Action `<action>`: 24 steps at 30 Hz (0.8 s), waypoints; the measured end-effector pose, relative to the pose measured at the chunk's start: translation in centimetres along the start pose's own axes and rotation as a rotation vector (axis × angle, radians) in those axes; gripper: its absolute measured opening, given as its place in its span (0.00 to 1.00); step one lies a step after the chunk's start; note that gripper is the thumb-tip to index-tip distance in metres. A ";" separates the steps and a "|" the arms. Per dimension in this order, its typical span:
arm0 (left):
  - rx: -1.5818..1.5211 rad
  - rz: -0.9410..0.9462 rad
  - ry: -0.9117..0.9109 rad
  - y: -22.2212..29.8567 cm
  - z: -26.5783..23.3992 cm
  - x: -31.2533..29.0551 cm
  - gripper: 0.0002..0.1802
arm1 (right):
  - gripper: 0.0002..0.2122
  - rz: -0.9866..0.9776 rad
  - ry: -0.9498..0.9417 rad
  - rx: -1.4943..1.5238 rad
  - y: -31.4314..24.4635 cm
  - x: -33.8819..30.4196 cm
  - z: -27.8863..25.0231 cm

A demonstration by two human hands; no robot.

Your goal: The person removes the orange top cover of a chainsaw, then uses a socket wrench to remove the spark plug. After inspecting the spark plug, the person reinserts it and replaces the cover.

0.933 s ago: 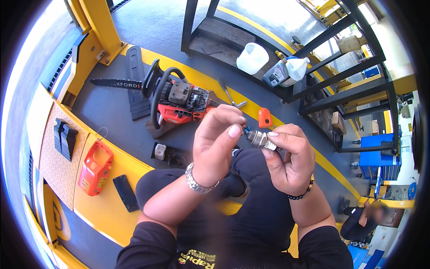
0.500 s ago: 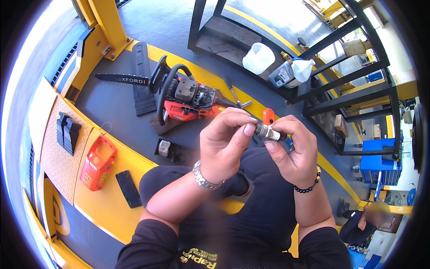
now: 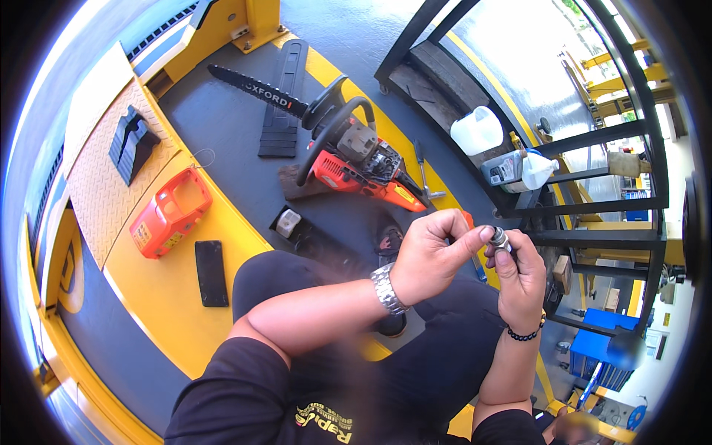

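Both hands meet over my right thigh, with a small metal spark plug [image 3: 500, 239] between their fingertips. My left hand [image 3: 436, 256] pinches one end of it between thumb and finger. The fingers and thumb of my right hand [image 3: 521, 278] close round the other end and partly hide it. Beyond the hands lies an orange and black chainsaw [image 3: 334, 169], its engine uncovered and its bar pointing to the far left. A T-handle wrench [image 3: 423, 172] rests right of the saw. The orange engine cover [image 3: 194, 194] sits on the yellow ledge at left.
A black phone [image 3: 211, 273] and a dark ridged block [image 3: 127, 157] lie at left. A black bar scabbard [image 3: 279, 122] is behind the saw. At right, a black metal rack [image 3: 619, 237] holds a white jug [image 3: 475, 131] and a grey bottle [image 3: 503, 169]. A person [image 3: 567, 429] shows at lower right.
My view has turned, so the saw and floor things appear shifted. In the picture both hands are farther right and a little lower, still on the spark plug, now more covered by my fingers.
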State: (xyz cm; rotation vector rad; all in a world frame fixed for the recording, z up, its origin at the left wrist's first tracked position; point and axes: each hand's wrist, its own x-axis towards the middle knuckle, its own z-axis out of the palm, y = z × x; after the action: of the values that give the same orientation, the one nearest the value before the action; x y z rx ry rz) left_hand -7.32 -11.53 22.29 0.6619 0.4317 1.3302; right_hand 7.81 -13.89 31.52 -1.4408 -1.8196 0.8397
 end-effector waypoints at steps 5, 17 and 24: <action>-0.142 -0.033 0.051 -0.4 0.6 0.0 0.05 | 0.08 -0.059 -0.015 -0.158 -0.2 0.7 0.2; -0.246 -0.120 -0.216 -0.6 -0.2 -0.3 0.14 | 0.09 -0.064 -0.091 -0.186 -0.7 0.4 -0.3; -0.062 0.142 -0.450 0.2 -0.9 0.4 0.14 | 0.20 -0.013 -0.207 0.217 0.0 -0.2 0.2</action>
State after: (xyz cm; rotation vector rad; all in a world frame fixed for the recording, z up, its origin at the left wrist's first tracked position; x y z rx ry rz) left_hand -7.95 -10.96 21.76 0.9251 -0.0213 1.2744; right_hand 7.74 -14.12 31.38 -1.2408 -1.8190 1.1780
